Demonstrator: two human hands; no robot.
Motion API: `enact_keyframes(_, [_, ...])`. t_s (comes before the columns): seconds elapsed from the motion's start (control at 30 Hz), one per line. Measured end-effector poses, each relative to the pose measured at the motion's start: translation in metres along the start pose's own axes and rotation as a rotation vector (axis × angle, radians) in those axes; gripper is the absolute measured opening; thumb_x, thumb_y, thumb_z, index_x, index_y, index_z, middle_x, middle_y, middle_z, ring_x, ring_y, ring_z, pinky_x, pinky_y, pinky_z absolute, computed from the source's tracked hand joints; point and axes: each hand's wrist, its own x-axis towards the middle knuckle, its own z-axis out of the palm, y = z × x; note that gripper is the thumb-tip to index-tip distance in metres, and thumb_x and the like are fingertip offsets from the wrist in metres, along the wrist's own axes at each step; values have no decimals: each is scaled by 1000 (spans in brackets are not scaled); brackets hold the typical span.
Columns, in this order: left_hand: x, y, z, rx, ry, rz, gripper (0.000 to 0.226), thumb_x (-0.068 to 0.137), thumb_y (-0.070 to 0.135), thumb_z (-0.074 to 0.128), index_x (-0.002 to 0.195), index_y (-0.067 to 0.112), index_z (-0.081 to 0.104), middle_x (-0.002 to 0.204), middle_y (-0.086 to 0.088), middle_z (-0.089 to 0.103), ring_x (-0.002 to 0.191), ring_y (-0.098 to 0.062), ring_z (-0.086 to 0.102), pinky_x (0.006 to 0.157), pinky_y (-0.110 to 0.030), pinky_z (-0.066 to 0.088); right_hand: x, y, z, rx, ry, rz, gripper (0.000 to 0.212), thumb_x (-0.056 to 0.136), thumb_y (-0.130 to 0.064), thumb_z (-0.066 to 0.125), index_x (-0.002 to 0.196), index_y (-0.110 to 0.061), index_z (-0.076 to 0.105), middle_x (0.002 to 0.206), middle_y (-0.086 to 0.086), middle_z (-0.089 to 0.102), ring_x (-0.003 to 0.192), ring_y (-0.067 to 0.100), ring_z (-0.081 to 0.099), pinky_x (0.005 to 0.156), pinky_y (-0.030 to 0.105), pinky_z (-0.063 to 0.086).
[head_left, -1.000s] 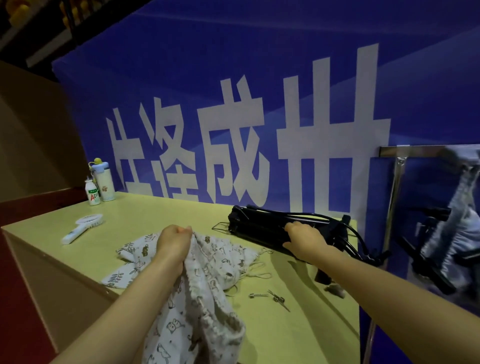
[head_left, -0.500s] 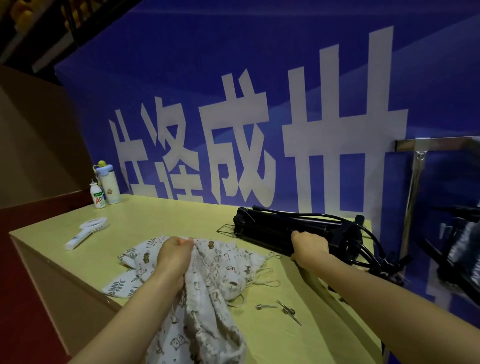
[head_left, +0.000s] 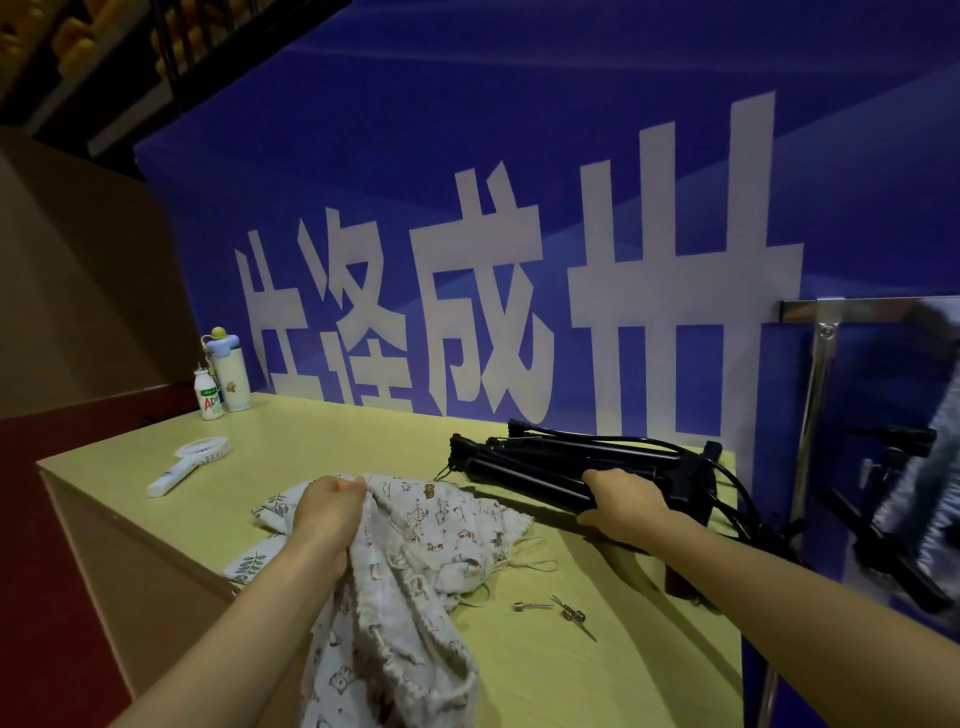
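Your right hand (head_left: 623, 501) has slid down to wrap the near bar of the long black hanger bundle (head_left: 545, 460) by the yellow-green table's (head_left: 337, 441) back right edge, and your left hand (head_left: 327, 512) keeps bunching the cream animal-print cloth (head_left: 431, 522) near the front edge. Pull just one hanger free.

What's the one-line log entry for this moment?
left hand: grips printed garment | right hand: grips black hangers | hangers lying on table
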Motion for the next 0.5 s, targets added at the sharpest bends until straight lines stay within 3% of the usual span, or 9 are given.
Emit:
enact_keyframes(0.2, [-3,1,2,2,1,21,28,99,18,44,72,10,42,60,-12,36,61,-23,40,64,-31,33,2,2,-8,49,-141,-17,31,88,-35,61,114,-17,57,93,-1,58,82,15,58,64,22,45])
enact_keyframes(0.33, [1,0,10,25,28,16,31,98,19,46,69,9,42,64,-12,40,68,-24,44,65,-31,34,7,1,-10,92,-185,-28,33,88,-34,61,116,-16,56,93,-1,57,82,14,56,62,18,43])
enact_keyframes(0.5, [5,-3,18,43,19,25,24,99,20,45,78,8,44,71,-13,41,71,-23,43,60,-30,31,17,0,-18,200,-271,-19,35,87,-32,63,116,-13,58,99,3,60,92,17,60,80,24,49])
